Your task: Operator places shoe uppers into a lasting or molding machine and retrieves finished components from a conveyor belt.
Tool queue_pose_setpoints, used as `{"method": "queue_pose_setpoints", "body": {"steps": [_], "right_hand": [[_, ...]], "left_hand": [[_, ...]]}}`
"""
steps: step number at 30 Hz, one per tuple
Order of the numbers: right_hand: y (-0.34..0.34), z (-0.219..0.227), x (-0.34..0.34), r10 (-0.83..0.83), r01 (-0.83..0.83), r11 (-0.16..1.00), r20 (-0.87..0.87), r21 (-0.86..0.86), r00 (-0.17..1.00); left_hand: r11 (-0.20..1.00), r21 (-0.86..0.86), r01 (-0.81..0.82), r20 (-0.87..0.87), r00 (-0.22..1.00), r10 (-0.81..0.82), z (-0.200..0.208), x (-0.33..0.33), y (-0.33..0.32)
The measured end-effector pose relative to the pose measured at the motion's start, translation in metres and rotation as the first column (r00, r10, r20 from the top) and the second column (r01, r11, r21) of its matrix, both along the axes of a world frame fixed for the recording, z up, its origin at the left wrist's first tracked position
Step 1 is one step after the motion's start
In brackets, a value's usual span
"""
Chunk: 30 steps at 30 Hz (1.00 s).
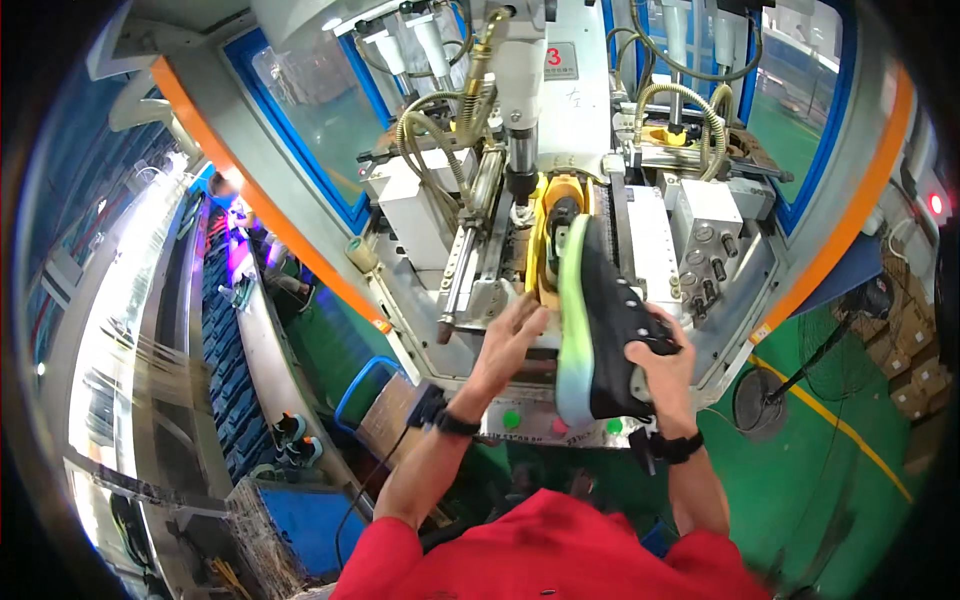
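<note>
Place: at the near front of a grey shoe press machine (560,130), centre of view, seen from above.
Shoe: black shoe (610,320) with a pale green sole, tipped on its side, toe pointing far into the machine beside the yellow mould (545,230).
Right hand: right hand (665,355) wrapped around the heel end of the shoe, fingers closed on it.
Left hand: left hand (510,335) spread flat, fingers wide, holding nothing; fingertips near the sole edge and the machine's front ledge.
Handling: looks light; the upper probably soft, the sole springy but firm. The heel gives the best grip; the sole edge may be slick.
Around: brass-coloured hoses (430,120) and a steel rod (465,250) left of the mould; grey valve block (705,235) right; green buttons (512,418) on the near panel.
In the way: the ram above the mould and the blocks on either side leave a tight slot.
Further off: blue crates (225,390) far left; floor fan (760,400) right on the green floor.
</note>
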State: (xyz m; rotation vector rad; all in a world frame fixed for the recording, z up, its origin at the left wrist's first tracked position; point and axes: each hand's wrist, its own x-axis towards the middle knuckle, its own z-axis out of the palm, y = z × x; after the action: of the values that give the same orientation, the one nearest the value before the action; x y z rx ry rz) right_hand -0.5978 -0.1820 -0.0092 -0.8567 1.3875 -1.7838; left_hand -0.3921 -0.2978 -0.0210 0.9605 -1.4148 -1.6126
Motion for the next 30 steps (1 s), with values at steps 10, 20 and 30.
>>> {"method": "queue_pose_setpoints", "body": {"steps": [10, 20, 30], "right_hand": [[-0.006, 0.016, -0.071, -0.452, 0.475, 0.880, -0.297, 0.007, 0.841], [-0.184, 0.071, -0.119, -0.254, 0.438, 0.895, -0.711, 0.085, 0.656], [-0.385, -0.014, 0.000, 0.350, 0.314, 0.795, -0.816, 0.518, 0.461]], "left_hand": [[0.832, -0.540, -0.128, 0.585, 0.653, 0.481, -0.124, -0.104, -0.220], [0.779, 0.610, -0.145, -0.249, 0.898, 0.362, -0.073, -0.036, -0.179], [0.822, 0.497, -0.279, -0.146, 0.906, 0.396, 0.012, 0.161, 0.008]]}}
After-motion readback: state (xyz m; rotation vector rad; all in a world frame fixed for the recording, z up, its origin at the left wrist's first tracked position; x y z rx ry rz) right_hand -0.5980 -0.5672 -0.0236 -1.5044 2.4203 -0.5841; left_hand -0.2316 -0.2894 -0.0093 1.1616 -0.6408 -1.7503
